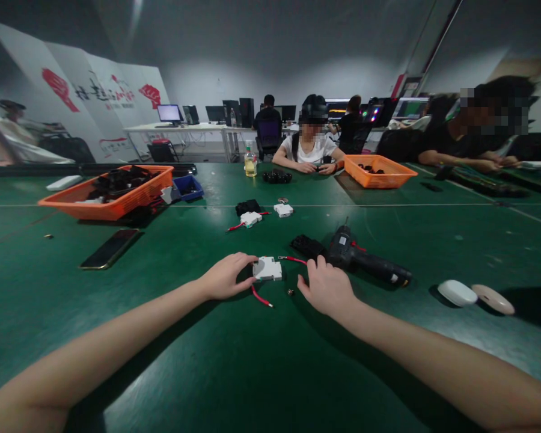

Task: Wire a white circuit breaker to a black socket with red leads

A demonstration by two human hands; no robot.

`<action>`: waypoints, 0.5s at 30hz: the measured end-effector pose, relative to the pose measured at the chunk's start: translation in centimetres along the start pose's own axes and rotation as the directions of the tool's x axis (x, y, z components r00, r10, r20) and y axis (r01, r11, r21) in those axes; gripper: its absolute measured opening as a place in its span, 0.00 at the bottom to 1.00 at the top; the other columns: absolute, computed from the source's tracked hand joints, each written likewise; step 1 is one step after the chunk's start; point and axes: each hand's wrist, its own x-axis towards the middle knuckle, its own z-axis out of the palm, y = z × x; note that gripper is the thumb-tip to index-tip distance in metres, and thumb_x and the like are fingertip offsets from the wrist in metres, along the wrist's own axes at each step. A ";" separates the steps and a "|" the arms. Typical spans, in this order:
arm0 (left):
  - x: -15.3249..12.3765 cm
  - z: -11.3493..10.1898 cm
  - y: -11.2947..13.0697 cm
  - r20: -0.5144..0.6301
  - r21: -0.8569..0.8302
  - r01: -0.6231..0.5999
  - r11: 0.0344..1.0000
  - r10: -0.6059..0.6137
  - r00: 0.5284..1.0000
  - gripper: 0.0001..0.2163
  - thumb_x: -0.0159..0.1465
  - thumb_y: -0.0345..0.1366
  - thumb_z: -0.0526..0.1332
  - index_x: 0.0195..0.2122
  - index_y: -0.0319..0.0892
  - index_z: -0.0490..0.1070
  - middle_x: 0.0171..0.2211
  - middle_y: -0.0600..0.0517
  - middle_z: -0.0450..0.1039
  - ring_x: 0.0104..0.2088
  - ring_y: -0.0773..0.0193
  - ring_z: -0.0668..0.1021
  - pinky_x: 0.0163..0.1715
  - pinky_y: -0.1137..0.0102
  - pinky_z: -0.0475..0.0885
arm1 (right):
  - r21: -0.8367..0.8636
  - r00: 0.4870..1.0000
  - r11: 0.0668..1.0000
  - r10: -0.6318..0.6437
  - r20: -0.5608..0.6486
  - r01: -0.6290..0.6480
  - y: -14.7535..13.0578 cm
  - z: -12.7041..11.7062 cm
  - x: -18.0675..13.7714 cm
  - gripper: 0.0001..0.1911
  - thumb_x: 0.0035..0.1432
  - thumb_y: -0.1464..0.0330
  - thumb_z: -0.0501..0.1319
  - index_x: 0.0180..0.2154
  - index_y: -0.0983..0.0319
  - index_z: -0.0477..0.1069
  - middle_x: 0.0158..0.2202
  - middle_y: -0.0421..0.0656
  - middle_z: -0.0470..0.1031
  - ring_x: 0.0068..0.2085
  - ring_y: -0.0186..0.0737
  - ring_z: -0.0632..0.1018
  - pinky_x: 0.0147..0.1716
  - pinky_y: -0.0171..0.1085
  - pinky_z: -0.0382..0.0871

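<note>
My left hand rests on the green table with its fingers closed on the left side of a small white block that has red wires sticking out. My right hand lies just right of the block, fingers curled downward toward the black electric screwdriver; I cannot see whether it grips the tool. A tiny screw lies between my hands. A black part sits just beyond my right hand.
Farther out lie two more white blocks and a black part. An orange basket and a phone are at left, another orange basket at right. Two oval pieces lie right. People sit across the table.
</note>
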 end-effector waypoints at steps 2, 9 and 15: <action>0.0 -0.1 0.0 0.004 -0.001 0.003 1.000 -0.003 1.000 0.23 0.67 0.46 0.57 0.59 0.41 0.62 0.50 0.42 0.72 0.49 0.54 0.75 0.50 0.57 0.72 | 0.022 1.000 1.000 -0.003 -0.007 0.003 0.0 0.1 0.1 0.19 0.68 0.57 0.50 0.43 0.66 0.69 0.42 0.57 0.72 0.35 0.49 0.78 0.28 0.39 0.67; -0.1 -0.1 0.0 0.009 0.017 0.007 1.000 -0.007 1.000 0.22 0.67 0.46 0.57 0.59 0.41 0.62 0.50 0.42 0.72 0.48 0.55 0.75 0.50 0.58 0.72 | -0.028 0.999 0.999 -0.039 -0.016 0.039 -0.2 0.3 0.0 0.21 0.68 0.60 0.47 0.39 0.69 0.72 0.52 0.66 0.71 0.35 0.52 0.80 0.27 0.41 0.70; -0.1 -0.2 0.0 -0.006 -0.006 -0.003 1.000 0.003 1.000 0.22 0.66 0.45 0.58 0.58 0.41 0.63 0.49 0.43 0.73 0.47 0.56 0.75 0.49 0.59 0.72 | -0.004 0.997 1.000 -0.027 0.075 0.028 -0.1 0.3 0.3 0.23 0.68 0.60 0.46 0.39 0.68 0.74 0.60 0.66 0.65 0.31 0.47 0.81 0.24 0.40 0.70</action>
